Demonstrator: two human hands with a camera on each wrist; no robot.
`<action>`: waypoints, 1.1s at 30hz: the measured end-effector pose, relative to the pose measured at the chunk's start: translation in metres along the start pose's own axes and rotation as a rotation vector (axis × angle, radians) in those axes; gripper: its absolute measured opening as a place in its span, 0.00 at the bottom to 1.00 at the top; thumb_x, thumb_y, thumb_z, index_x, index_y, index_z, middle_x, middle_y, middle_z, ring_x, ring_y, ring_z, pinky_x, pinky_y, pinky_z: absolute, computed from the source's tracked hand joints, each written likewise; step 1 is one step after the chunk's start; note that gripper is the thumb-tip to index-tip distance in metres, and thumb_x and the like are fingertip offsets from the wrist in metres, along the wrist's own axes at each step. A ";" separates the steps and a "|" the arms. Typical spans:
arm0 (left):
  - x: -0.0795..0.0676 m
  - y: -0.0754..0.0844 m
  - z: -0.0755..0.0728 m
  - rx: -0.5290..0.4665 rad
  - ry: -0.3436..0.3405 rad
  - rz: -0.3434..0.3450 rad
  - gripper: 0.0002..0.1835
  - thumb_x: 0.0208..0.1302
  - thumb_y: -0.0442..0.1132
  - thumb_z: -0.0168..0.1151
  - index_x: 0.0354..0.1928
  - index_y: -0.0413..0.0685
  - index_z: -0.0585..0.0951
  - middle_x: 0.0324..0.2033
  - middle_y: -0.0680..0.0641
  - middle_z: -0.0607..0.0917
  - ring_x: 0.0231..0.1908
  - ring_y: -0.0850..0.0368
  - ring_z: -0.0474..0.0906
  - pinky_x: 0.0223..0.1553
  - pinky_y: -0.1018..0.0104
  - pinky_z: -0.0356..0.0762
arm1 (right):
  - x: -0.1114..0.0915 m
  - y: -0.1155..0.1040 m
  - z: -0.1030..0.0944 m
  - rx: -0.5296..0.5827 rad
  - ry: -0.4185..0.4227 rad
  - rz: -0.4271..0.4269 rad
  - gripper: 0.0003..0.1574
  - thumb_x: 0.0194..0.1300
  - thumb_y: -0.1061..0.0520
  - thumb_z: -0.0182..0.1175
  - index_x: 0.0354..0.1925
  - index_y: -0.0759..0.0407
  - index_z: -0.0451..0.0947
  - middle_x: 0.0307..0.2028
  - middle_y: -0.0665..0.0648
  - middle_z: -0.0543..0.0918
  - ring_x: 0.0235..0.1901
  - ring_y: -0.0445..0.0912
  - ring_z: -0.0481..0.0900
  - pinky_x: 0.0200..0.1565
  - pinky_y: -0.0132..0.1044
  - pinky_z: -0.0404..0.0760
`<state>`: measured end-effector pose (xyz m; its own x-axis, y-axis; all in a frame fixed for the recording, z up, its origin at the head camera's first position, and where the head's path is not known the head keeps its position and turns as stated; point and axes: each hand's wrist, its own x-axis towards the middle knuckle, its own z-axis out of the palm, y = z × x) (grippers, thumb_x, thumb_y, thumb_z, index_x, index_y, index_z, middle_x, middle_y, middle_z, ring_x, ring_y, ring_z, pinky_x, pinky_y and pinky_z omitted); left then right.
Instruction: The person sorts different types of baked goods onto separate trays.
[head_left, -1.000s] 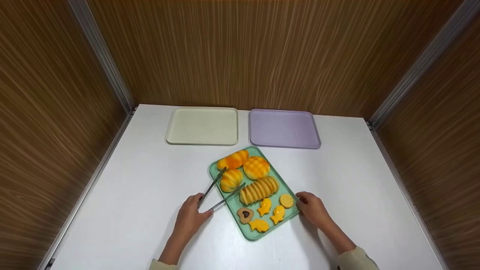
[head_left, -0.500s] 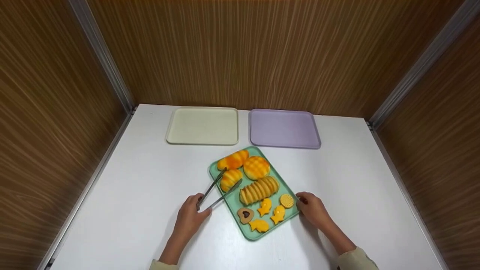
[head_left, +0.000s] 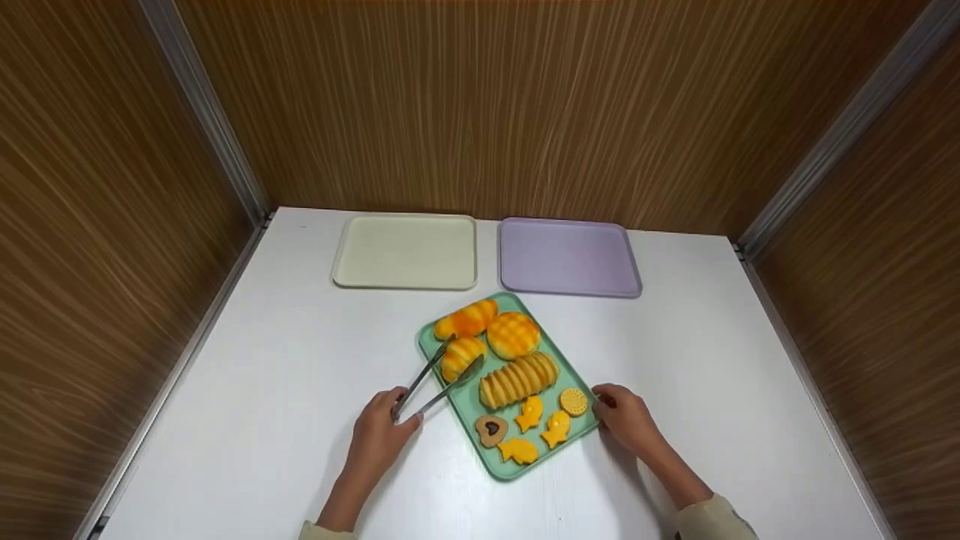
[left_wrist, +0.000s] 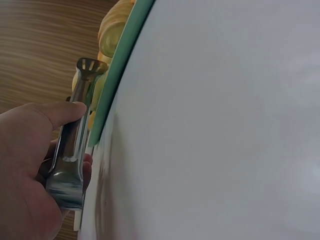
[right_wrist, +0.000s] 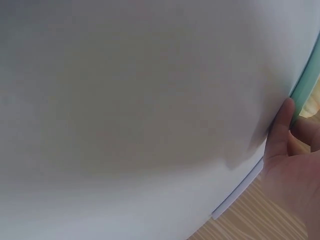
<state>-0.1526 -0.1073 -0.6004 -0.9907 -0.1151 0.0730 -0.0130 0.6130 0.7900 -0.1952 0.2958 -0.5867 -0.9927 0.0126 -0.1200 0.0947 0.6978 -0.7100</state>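
Note:
My left hand (head_left: 381, 433) holds metal tongs (left_wrist: 70, 145), thumb on one arm and fingers on the other. The tong tips straddle a small striped bread roll (head_left: 463, 358) on the green tray (head_left: 465, 412), one tip on each side of it. My right hand (head_left: 624, 417) pinches the tray's right edge near a round biscuit (head_left: 573, 402). Also on the tray lie a long striped bun (head_left: 466, 320), a round crosshatched bun (head_left: 513, 335), a ridged loaf (head_left: 519, 380), a heart-shaped cookie (head_left: 491, 430) and several fish-shaped cookies (head_left: 518, 451).
A cream tray (head_left: 405, 253) and a purple tray (head_left: 570, 257) stand side by side at the back of the white table (head_left: 262, 375), with nothing on them. Wood-grain panels (head_left: 480, 112) enclose the back and both sides.
The tongs have narrowed, their right tip moving left toward the small striped roll. My right hand and the green tray have stayed where they were.

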 end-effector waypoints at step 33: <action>0.055 0.012 -0.020 -0.083 0.055 -0.024 0.23 0.61 0.39 0.72 0.57 0.43 0.80 0.46 0.40 0.82 0.41 0.51 0.75 0.42 0.57 0.74 | 0.004 0.012 -0.003 0.355 -0.082 0.115 0.16 0.71 0.65 0.59 0.54 0.71 0.77 0.41 0.62 0.81 0.31 0.47 0.81 0.35 0.35 0.84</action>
<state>-0.2040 -0.1220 -0.5742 -0.9813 -0.1729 0.0845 -0.0233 0.5425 0.8397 -0.1979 0.3069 -0.5934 -0.9662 0.0085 -0.2577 0.2391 0.4034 -0.8832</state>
